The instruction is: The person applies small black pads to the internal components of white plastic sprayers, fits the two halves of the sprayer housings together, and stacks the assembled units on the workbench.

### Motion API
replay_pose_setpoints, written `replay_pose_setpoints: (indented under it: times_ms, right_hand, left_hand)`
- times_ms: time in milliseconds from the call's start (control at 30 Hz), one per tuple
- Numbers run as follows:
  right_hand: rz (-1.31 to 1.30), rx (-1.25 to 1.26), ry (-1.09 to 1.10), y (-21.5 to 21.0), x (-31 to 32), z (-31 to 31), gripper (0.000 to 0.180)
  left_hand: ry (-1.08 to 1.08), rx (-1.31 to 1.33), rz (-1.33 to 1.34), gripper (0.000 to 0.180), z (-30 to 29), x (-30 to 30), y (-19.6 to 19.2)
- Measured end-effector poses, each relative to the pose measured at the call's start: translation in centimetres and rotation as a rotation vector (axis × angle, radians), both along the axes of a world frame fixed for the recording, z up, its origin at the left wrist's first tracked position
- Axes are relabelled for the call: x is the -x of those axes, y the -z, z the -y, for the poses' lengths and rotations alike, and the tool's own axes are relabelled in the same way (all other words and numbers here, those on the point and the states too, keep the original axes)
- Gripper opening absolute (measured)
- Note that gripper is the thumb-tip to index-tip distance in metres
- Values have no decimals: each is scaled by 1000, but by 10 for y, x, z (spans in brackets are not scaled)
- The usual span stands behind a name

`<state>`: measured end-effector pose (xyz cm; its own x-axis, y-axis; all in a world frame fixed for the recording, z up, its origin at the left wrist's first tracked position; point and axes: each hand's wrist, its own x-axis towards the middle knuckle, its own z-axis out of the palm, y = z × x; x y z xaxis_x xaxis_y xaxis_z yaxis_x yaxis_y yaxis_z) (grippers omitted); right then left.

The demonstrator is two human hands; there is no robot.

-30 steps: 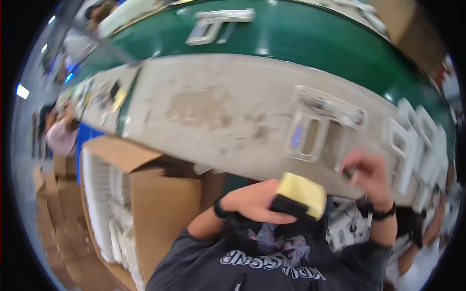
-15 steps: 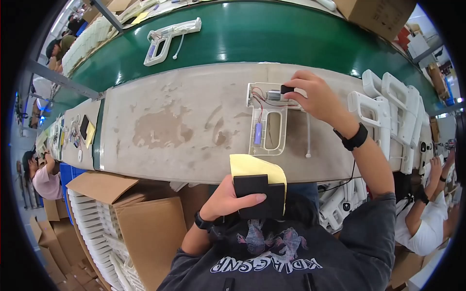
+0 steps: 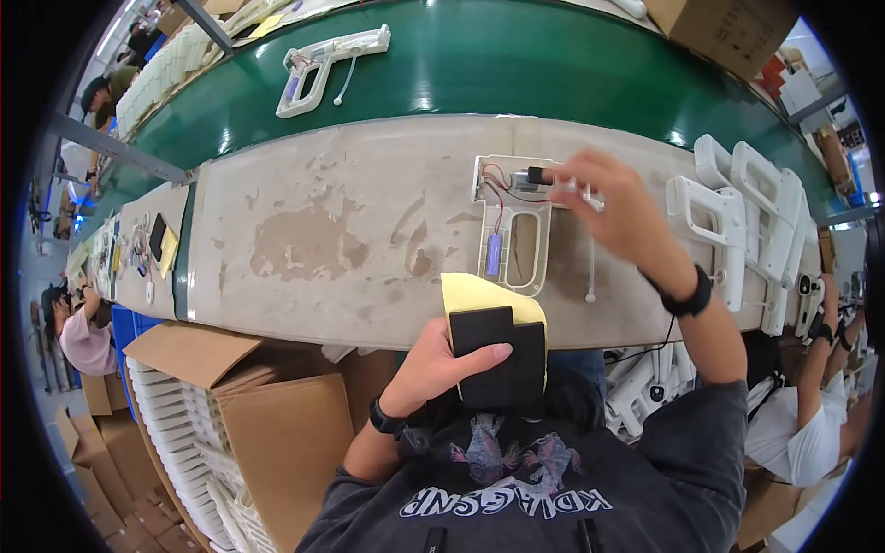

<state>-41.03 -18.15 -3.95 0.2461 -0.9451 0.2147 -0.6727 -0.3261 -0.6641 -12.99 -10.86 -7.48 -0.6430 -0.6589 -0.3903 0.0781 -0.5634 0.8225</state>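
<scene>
My left hand (image 3: 442,367) grips a stack of black foam pads (image 3: 498,364) on yellow backing paper (image 3: 470,290), its thumb pressed across the top. On the table in front lies a white plastic gun-shaped half shell (image 3: 484,221), its inside facing up. It holds a silver motor (image 3: 521,180), thin red and dark wires, and a purple battery cell (image 3: 494,253) in the grip. A small black foam piece (image 3: 537,175) sits at the motor's right end. Just right of it, my right hand (image 3: 613,207) is blurred, thumb and fingers apart, nothing visible between them.
Several white gun-shaped housings (image 3: 719,217) are piled at right. Beyond the table runs a green conveyor belt (image 3: 442,69) carrying another open shell (image 3: 323,69). A cardboard box (image 3: 286,452) with white parts stands lower left. Co-workers sit at both sides.
My right hand has come off the black foam piece and shifted right and slightly down; the piece stays at the motor. The left hand with the foam stack has risen slightly.
</scene>
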Motion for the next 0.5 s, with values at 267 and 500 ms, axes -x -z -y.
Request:
replay_pose_setpoints:
  times_ms: [267, 500]
  right_hand:
    - [80, 2, -338, 0, -36, -79, 31]
    - [351, -456, -343, -19, -38, -70, 35]
  left_hand:
    - [42, 330, 118, 36, 4, 11, -5]
    - [57, 619, 100, 27, 0, 17, -15]
